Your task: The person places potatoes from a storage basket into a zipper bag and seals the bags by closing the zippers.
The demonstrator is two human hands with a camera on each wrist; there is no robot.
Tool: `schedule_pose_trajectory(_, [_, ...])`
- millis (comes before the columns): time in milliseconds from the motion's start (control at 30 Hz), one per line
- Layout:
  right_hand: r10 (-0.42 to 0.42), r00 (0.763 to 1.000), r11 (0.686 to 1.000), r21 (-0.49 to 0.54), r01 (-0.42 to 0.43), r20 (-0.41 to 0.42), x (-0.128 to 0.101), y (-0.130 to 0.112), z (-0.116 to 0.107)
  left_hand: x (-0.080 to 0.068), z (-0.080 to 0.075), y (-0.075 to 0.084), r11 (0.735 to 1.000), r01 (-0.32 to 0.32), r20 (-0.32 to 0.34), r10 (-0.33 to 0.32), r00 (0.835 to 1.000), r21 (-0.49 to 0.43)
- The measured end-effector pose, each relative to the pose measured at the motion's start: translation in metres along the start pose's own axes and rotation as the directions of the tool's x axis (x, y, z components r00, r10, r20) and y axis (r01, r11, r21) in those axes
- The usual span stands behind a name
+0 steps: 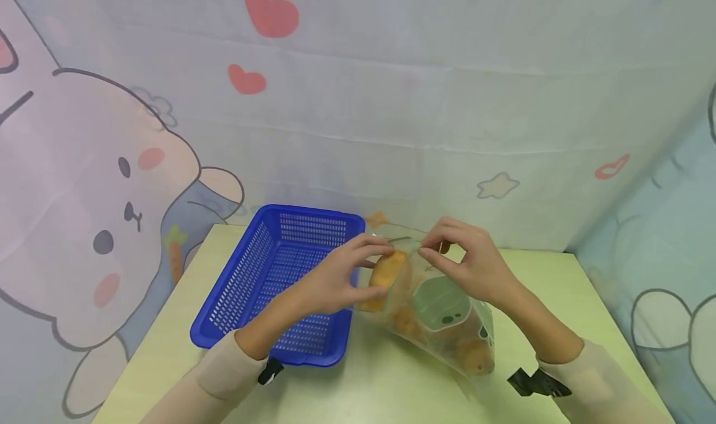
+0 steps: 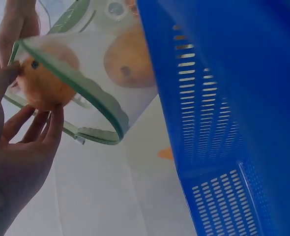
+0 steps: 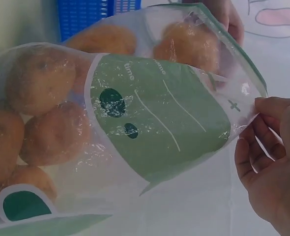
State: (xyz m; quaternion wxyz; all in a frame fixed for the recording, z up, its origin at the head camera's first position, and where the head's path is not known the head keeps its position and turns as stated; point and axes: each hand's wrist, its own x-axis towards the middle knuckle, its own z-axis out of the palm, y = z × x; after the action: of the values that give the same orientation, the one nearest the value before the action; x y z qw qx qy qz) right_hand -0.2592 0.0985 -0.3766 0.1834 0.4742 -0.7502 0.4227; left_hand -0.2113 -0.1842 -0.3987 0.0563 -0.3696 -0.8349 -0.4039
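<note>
Both hands [image 1: 403,265] pinch the bag's rim [image 2: 76,86] beside the basket [image 1: 268,281].

A glossy, crinkled clear plastic bag [image 1: 442,312] is seen. A perforated blue plastic basket [image 1: 268,287] is set on a smooth, matt table [image 1: 565,287].

Both forearms reach forward over the table in pale sleeves, wrists angled inward so the hands meet near the middle. Left hand [image 1: 335,278]: fingers extended and lightly curved, thumb opposing them in a pinch, fingertips [image 2: 54,120] pressed against what it holds. Right hand [image 1: 472,265]: palm down, thumb and forefinger pinched together, remaining fingers arched above.
</note>
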Motion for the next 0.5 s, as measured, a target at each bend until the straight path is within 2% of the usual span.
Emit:
schedule_pose_trajectory(133, [0.013,1.0,1.0,0.007,-0.013,-0.023,-0.004,0.0,-0.01,0.0,-0.008,-0.004,1.0,-0.013,-0.103,0.016,0.995,0.026])
schedule_pose_trajectory(233, [0.036,0.999,0.999,0.01,-0.036,-0.033,-0.008,0.001,-0.02,-0.001,-0.019,-0.009,0.998,0.04,-0.138,-0.032,0.99,0.052])
schedule_pose_trajectory(300, [0.041,0.998,0.999,0.0,-0.041,-0.039,-0.011,0.003,-0.026,-0.006,-0.024,-0.012,0.991,0.112,-0.103,-0.105,0.989,0.066])
schedule_pose_trajectory(367, [0.053,0.998,0.999,-0.008,-0.053,-0.044,-0.016,0.004,-0.032,-0.011,-0.026,-0.015,0.977,0.198,-0.015,-0.197,0.98,0.08])
schedule_pose_trajectory(433, [0.062,0.997,0.998,-0.012,-0.063,-0.053,-0.021,0.006,-0.039,-0.016,-0.024,-0.017,0.962,0.26,0.09,-0.267,0.96,0.079])
schedule_pose_trajectory(500, [0.073,0.995,0.997,-0.01,-0.074,-0.067,-0.025,0.007,-0.044,-0.019,-0.019,-0.017,0.952,0.297,0.161,-0.305,0.939,0.074])
